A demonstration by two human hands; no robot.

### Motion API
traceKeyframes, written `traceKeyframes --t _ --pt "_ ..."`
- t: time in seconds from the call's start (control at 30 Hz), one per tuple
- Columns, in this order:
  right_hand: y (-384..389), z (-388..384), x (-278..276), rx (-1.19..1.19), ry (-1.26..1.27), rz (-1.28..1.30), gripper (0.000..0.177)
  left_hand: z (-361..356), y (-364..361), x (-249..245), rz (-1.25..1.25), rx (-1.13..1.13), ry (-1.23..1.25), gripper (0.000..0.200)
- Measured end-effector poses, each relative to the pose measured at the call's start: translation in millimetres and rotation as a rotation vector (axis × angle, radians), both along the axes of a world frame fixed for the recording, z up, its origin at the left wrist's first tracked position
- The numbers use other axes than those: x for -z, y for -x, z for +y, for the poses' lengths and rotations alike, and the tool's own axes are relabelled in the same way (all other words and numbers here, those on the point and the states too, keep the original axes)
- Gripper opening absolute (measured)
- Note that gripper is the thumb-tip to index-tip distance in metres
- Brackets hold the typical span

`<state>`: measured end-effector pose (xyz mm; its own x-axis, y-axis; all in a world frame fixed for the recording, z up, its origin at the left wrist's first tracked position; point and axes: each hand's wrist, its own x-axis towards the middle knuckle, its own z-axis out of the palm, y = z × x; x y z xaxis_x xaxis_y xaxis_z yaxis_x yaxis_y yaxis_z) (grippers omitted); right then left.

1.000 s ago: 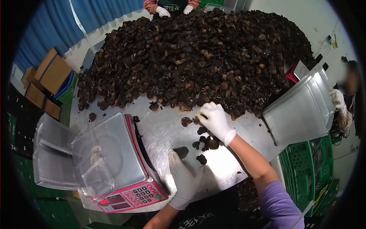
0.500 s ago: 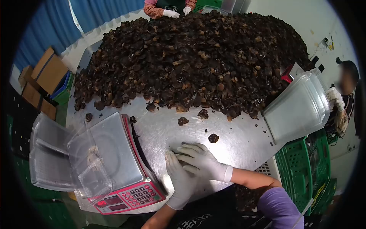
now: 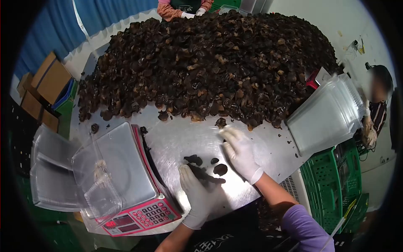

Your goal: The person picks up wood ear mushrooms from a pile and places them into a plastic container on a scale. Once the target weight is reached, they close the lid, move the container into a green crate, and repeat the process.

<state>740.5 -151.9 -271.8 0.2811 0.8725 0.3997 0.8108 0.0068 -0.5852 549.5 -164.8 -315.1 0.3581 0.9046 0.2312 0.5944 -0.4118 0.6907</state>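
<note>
A large heap of dark wood ear mushrooms (image 3: 201, 67) covers the far part of the metal table (image 3: 163, 138). My left hand (image 3: 196, 195), in a white glove, lies on its edge with the fingers stretched out, alongside a few loose mushroom pieces (image 3: 201, 173). To their right sits a round dark piece (image 3: 220, 169). My right hand (image 3: 241, 154), gloved too, reaches forward with fingers extended and apart. Its fingertips are right at a small mushroom (image 3: 221, 122) just in front of the heap.
A pink-framed scale (image 3: 126, 168) with clear plastic lids (image 3: 100, 197) stands left, beside stacked clear trays (image 3: 52, 185). More clear containers (image 3: 325, 117) lean at the right, above green crates (image 3: 323, 189). One person (image 3: 184, 10) works behind the heap, another (image 3: 378, 105) stands at right.
My right hand has moved away from my left, forward to the small mushroom. Several dark pieces now show on the table between my hands. My left hand has hardly moved.
</note>
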Motion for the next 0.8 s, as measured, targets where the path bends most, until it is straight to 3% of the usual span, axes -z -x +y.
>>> traceKeyframes --t 0.1,0.13,0.2,0.27,0.33,0.4,0.53,0.6,0.67,0.7,0.73,0.8 --pt "3 -34 23 0.074 0.082 -0.158 0.039 4 -2 -6 -0.006 0.003 0.026 0.113" --pt "14 -46 27 -0.111 0.031 -0.120 0.045 2 -1 -7 -0.010 0.012 0.021 0.113" --pt "38 -65 4 -0.258 0.106 0.018 0.045 2 1 -7 0.002 0.019 0.021 0.113" --pt "36 -59 -4 -0.266 0.042 0.054 0.037 3 2 -6 0.009 0.017 0.015 0.114" --pt "22 -37 5 -0.112 -0.106 0.097 0.028 4 1 -5 0.016 0.013 0.052 0.114" --pt "9 -12 5 0.054 -0.037 -0.079 0.026 3 -1 -6 0.001 0.015 0.036 0.113" --pt "-25 -24 12 -0.212 0.090 -0.425 0.028 4 2 1 -0.019 0.033 0.013 0.112" --pt "-38 -64 -10 -0.302 0.213 -0.515 0.021 3 3 1 -0.039 0.031 0.004 0.111" --pt "-47 -116 -45 -0.168 0.928 -0.852 0.013 5 2 -4 -0.073 0.043 0.039 0.112" --pt "-48 -138 -78 -0.243 0.964 -0.571 0.014 5 1 -3 -0.076 0.044 0.047 0.112" --pt "-52 -157 -92 -0.268 1.124 -0.531 0.018 5 0 -2 -0.081 0.044 0.015 0.113" --pt "-50 -180 -78 -0.240 0.791 -0.407 0.022 3 3 1 -0.078 0.044 -0.012 0.113"
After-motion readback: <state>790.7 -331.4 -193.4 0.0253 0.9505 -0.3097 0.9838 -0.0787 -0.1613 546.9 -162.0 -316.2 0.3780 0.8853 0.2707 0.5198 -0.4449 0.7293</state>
